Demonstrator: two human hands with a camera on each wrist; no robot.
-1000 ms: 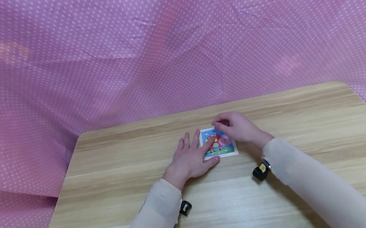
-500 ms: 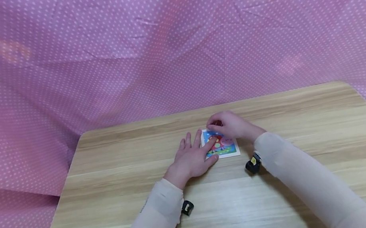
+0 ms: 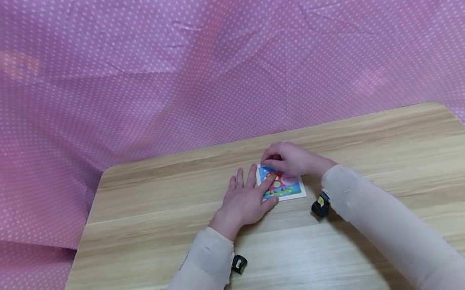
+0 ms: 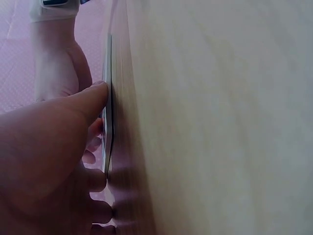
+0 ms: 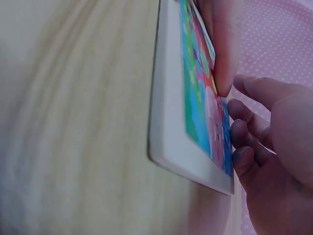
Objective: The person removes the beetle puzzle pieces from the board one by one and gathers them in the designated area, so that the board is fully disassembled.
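Note:
A small picture board [image 3: 289,187] with a white frame and a bright cartoon print lies flat on the wooden table [image 3: 375,141]. My left hand [image 3: 244,202] lies flat beside it, fingers straight, forefinger pressing on the picture and thumb against the near edge. My right hand [image 3: 291,158] is curled over the board's far left corner, fingertips on its face. In the right wrist view the board [image 5: 171,107] shows edge-on, with my right hand's fingers [image 5: 254,142] bent against the print. The left wrist view shows my left thumb [image 4: 73,112] touching the board's thin edge [image 4: 107,122].
Pink dotted cloth [image 3: 217,55] hangs behind the table and drapes down on both sides. The table's left edge [image 3: 77,237] and rounded far right corner [image 3: 440,105] are in sight. Small black devices sit on both wrists [image 3: 320,206].
My right hand has slid left along the board's far edge, from its far right part to its far left corner. The left hand and the board have stayed put.

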